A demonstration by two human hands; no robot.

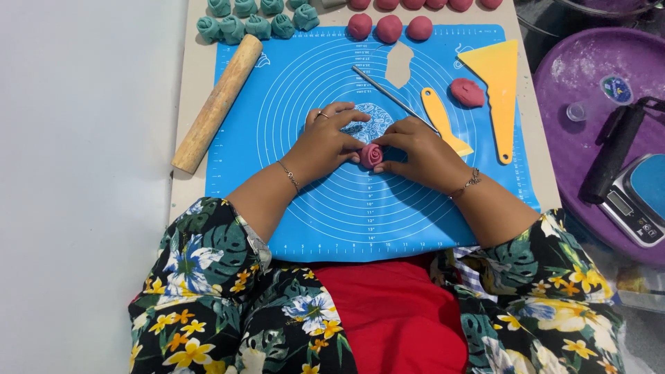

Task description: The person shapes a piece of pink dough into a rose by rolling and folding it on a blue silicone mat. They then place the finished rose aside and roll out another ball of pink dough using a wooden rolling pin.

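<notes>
head view | left hand [325, 142] and right hand [419, 152] are pinching a pink dough rose [371, 155] between curled fingertips at centre of the blue mat [312, 215] | rolling pin [217, 104] lying at 10 o'clock | yellow scraper [500, 76] at 2 o'clock | purple tray [575, 90] at 3 o'clock is holding a kitchen scale [641, 201] and a small clear cup [576, 111]

round blue sticker [616, 88] | on purple tray [575, 66] | scale screen [618, 202] grey, rt edge

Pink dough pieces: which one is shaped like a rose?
The pink rose held between the left hand and right hand at the mat's middle. The pink balls along the top edge are plain and smooth, untouched.
</notes>
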